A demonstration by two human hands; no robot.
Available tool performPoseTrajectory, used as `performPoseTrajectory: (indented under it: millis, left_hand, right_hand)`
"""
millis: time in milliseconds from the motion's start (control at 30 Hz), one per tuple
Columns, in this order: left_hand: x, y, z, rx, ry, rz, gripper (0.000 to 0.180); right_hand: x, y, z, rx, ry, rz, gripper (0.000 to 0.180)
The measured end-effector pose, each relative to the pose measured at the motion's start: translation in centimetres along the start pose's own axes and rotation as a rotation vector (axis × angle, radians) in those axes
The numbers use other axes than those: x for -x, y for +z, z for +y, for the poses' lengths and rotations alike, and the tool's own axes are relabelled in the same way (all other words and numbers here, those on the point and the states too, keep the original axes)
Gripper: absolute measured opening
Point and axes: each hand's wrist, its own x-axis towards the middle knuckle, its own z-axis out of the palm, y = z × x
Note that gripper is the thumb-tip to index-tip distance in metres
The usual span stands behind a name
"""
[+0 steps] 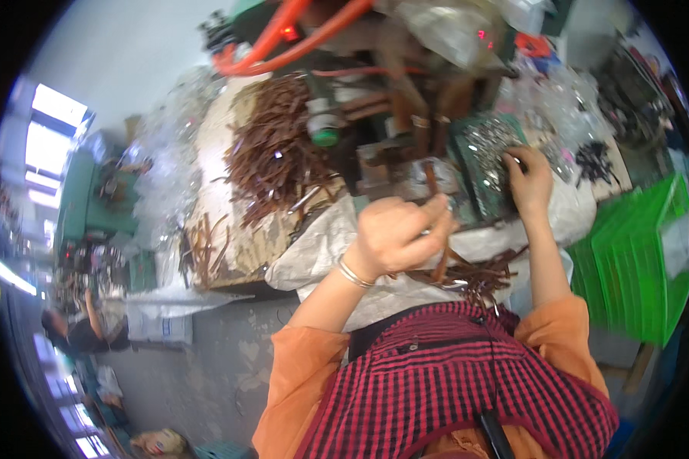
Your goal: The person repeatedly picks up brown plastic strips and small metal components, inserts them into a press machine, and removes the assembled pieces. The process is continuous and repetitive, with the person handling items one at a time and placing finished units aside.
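My left hand [402, 233] is closed, thumb and finger pinched on a narrow brown strap [431, 177] that reaches up toward the metal jaws of a machine [390, 126]. A bracelet circles the left wrist. On the right, my right hand [530, 177] is at the edge of a green tray [467, 174], its fingers curled together. Whatever those fingertips hold, if anything, is too small to see. Many small shiny metal pieces [491, 141] lie in the tray. Below the left hand, more brown straps [478, 279] rest across a whitish cloth on my lap.
A big heap of brown straps [272, 153] covers the table left of the machine. Orange hoses [283, 38] arch overhead. Clear plastic bags [172, 145] line the left, and a green crate [631, 260] stands at the right. Another person [84, 325] sits far left.
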Motion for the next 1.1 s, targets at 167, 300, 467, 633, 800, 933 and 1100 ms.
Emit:
performPoseTrajectory:
  millis: [167, 300, 467, 633, 800, 933, 1100]
  left_hand:
    - [0.6, 0.1, 1.0, 0.015, -0.086, 0.035, 0.019]
    - [3.8, -2.4, 3.8, -0.082, -0.313, 0.048, 0.028]
    - [9.4, -10.5, -4.7, -0.700, -0.623, -0.022, 0.020]
    - [13.4, -13.5, -12.5, -0.859, -0.625, -0.478, 0.022]
    - [10.7, -15.2, -11.5, -0.493, -0.933, -0.002, 0.015]
    - [12.2, -21.3, -16.8, -0.456, -1.020, 0.303, 0.019]
    - [25.1, -21.0, -23.1, -0.611, -1.326, -0.057, 0.017]
  right_hand:
    - [0.0, 0.1, -0.3, -0.252, 0.125, 0.007, 0.018]
    - [0.9, 0.3, 1.1, -0.322, 0.177, 0.085, 0.021]
    - [2.2, -0.4, 2.4, -0.830, 0.477, 0.177, 0.022]
    - [0.3, 2.9, -0.4, -0.905, 0.436, 0.122, 0.024]
    - [1.5, 0.8, -1.4, -0.817, 0.324, 0.115, 0.021]
    - [1.0, -0.2, -0.9, -0.774, 0.280, 0.024, 0.020]
    - [1.8, 0.3, -1.1, -0.540, 0.258, 0.041, 0.016]
